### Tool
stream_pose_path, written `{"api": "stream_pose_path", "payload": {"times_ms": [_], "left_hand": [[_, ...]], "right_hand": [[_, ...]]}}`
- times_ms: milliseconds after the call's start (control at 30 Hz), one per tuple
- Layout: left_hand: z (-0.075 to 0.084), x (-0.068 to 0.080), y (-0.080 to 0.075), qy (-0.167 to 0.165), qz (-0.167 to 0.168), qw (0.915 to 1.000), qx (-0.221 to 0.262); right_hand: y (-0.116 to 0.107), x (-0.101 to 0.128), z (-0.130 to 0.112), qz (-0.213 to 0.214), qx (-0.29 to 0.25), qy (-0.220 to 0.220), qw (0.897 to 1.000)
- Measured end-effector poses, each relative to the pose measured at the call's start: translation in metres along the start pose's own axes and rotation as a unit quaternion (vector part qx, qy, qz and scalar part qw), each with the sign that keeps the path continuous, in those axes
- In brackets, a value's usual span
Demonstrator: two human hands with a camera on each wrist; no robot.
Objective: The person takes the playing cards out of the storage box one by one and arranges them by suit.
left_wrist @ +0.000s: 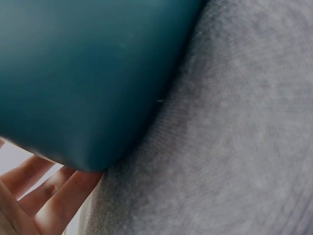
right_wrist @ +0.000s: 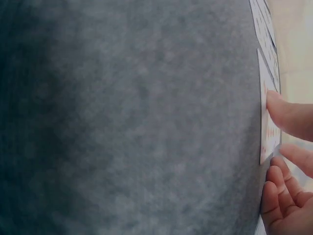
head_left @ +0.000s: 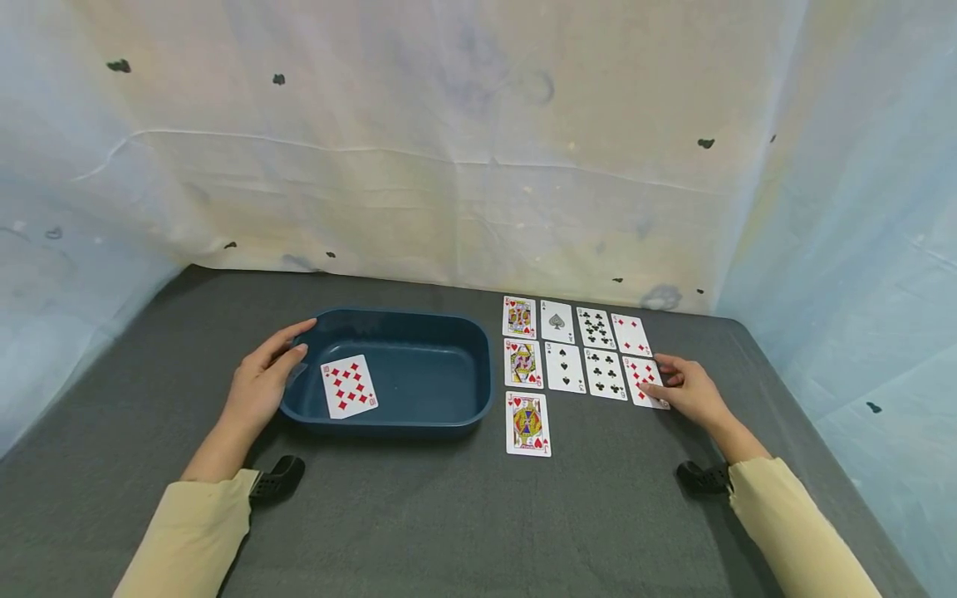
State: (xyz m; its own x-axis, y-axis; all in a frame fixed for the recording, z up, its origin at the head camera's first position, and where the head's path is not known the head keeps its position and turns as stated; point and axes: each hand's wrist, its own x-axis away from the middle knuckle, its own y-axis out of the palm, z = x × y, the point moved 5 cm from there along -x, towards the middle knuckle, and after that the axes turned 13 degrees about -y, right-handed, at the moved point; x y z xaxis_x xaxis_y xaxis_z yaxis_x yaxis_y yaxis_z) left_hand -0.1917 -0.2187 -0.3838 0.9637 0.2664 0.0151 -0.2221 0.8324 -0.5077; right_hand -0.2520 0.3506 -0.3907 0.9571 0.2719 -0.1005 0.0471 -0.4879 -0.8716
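In the blue tub (head_left: pixel 449 332) lies a ten of diamonds (head_left: pixel 349 386), its corner marked "10". On the table's (head_left: pixel 449 515) far right part lie other cards. The king of hearts (head_left: pixel 519 317) shows "K", the queen of hearts (head_left: pixel 522 363) "Q", and the jack of hearts (head_left: pixel 527 423) "J". The ace of spades (head_left: pixel 557 321) shows "A". The remaining cards' corner marks are too small to read.
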Motion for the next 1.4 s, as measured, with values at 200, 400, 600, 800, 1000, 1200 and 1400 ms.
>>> {"api": "stream_pose_path", "payload": {"times_ms": [200, 400, 600, 800, 1000, 1200, 1400], "left_hand": [[-0.001, -0.001, 0.000, 0.001, -0.001, 1.0000, 0.003], [-0.003, 0.000, -0.001, -0.004, -0.001, 1.0000, 0.004], [-0.004, 0.001, 0.000, -0.008, 0.000, 1.0000, 0.005], [-0.002, 0.001, 0.000, -0.008, 0.003, 1.0000, 0.003], [-0.001, 0.001, 0.001, -0.010, 0.001, 0.9999, 0.002], [-0.002, 0.000, 0.000, -0.002, -0.005, 1.0000, 0.008], [-0.001, 0.000, 0.000, -0.003, -0.007, 0.9999, 0.010]], "right_hand": [[0.000, -0.002, -0.002, 0.004, -0.005, -0.002, 1.000], [-0.005, -0.008, -0.020, 0.039, -0.047, -0.009, 0.998], [-0.012, -0.016, -0.048, 0.064, -0.105, -0.031, 0.992], [-0.010, -0.024, -0.077, 0.078, -0.146, -0.059, 0.985], [-0.004, -0.028, -0.108, 0.097, -0.185, -0.106, 0.972], [0.003, -0.033, -0.140, 0.104, -0.230, -0.145, 0.957], [0.014, -0.037, -0.165, 0.096, -0.257, -0.167, 0.947]]}}
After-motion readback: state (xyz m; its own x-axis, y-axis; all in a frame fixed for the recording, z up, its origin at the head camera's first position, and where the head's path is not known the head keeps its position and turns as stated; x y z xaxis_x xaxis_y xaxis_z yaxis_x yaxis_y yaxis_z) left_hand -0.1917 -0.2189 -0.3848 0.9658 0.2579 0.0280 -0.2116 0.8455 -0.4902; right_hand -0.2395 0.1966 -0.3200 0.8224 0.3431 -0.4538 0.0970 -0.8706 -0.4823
